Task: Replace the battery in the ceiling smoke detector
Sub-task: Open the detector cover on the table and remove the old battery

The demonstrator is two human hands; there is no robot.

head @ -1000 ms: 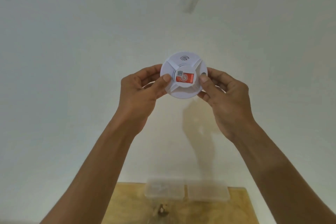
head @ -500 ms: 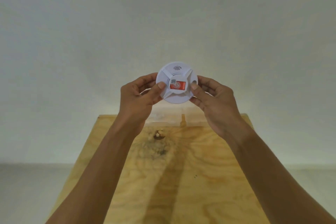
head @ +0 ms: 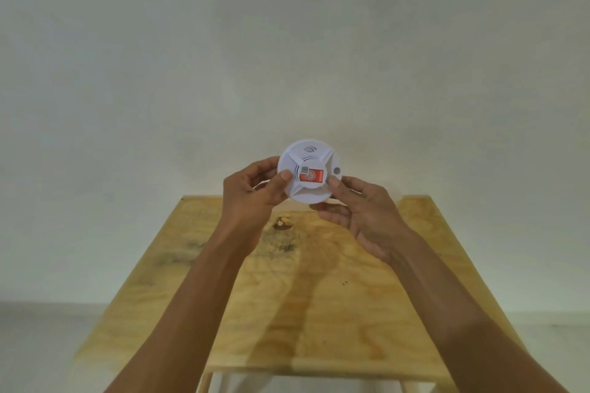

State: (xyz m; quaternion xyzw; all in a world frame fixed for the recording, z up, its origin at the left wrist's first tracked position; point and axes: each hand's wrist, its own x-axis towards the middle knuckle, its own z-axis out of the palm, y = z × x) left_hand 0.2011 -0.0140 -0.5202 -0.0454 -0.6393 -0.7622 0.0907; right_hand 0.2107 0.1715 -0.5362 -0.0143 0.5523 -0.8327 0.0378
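Plain pale wall (head: pixel 287 41) behind plywood table (head: pixel 319 297), white round smoke detector (head: pixel 308 177) held above it, left hand (head: pixel 252 198) gripping left rim, right hand (head: pixel 364 214) gripping right rim, red label (head: pixel 314 176) facing camera

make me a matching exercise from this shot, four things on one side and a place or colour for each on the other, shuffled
Things:
1. smoke detector
2. sticker
3. left hand
4. wooden table

Descriptions:
A. red, at the centre of the round face
B. light plywood, below the arms
C. white and round, held between both hands
D. grips the rim on the left side

Pairs: 1-C, 2-A, 3-D, 4-B
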